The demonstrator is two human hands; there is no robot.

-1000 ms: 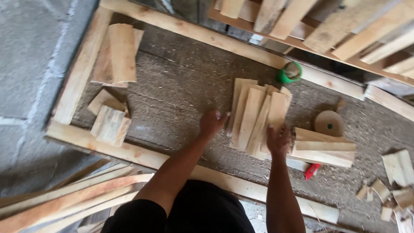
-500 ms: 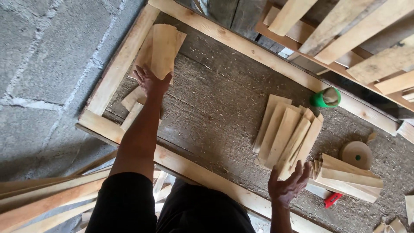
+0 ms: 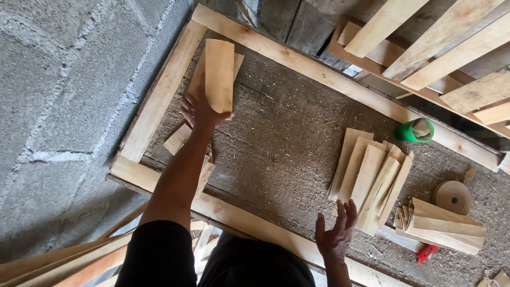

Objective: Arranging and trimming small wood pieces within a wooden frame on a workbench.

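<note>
My left hand (image 3: 201, 113) reaches to the far left corner of a workbench and grips the lower end of a short flat wooden board (image 3: 220, 72), which lies on top of another board. More short offcuts (image 3: 179, 139) lie just under my forearm. My right hand (image 3: 334, 233) hovers with fingers spread and nothing in it above the bench's near rail, just in front of a fanned stack of thin wooden slats (image 3: 372, 177).
The workbench (image 3: 271, 133) has a raised wooden frame and sawdust on its top. A green cup (image 3: 415, 130), a round wooden disc (image 3: 451, 196), a second slat pile (image 3: 445, 228) and a red tool (image 3: 426, 253) sit at right. A block wall stands left; stacked planks lie behind.
My left hand swung from the slat stack to the far left corner and closed on the board there. My right hand drew back from the slats and spread its fingers.
</note>
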